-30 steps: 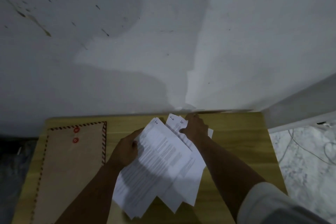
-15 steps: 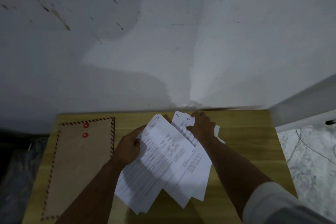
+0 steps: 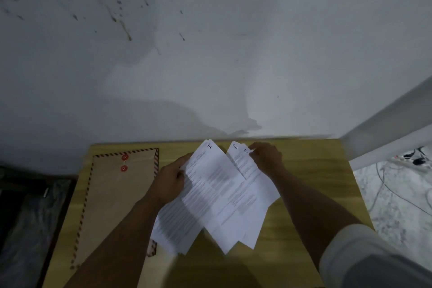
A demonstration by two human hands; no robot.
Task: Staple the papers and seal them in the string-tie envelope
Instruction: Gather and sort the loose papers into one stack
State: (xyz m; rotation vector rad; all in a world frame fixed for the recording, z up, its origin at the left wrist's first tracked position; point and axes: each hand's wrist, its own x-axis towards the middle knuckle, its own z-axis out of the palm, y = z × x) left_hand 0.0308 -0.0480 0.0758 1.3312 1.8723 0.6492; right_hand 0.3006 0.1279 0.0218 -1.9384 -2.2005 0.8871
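Several printed white papers (image 3: 217,196) are fanned out over the middle of the wooden table (image 3: 311,170). My left hand (image 3: 170,182) grips the left edge of the top sheets, thumb on top. My right hand (image 3: 266,156) pinches the top right corners of the sheets behind, near handwritten numbers. A brown string-tie envelope (image 3: 117,201) with a striped border and two red buttons lies flat at the table's left side. No stapler is in sight.
A white wall (image 3: 210,54) rises right behind the table's far edge. Cables (image 3: 385,184) lie on the marble floor to the right. A dark area with plastic sheeting (image 3: 30,217) sits left of the table.
The papers have spread further apart, the left bundle swung leftward and lifted in my left hand. My right hand stays at the top right corners. The view has shifted slightly.
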